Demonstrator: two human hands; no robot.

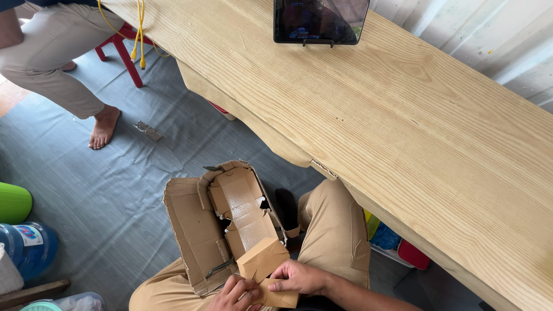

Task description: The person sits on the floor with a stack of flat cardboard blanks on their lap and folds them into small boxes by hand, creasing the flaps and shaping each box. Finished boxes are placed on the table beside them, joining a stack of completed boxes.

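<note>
Low in the head view, my left hand (233,294) and my right hand (299,277) both grip a small brown folded cardboard piece (265,262) above my lap. My fingers pinch its lower flap from either side. Just beyond it, an open brown cardboard box (196,224) rests against my knees, its flaps spread and flat brown inserts lying inside.
A long light wooden table (403,132) runs along my right, with a dark tablet (319,20) on a stand at its far end. Another person's leg and bare foot (103,128) are at the upper left by a red stool (124,49). A blue water bottle (29,247) stands at left.
</note>
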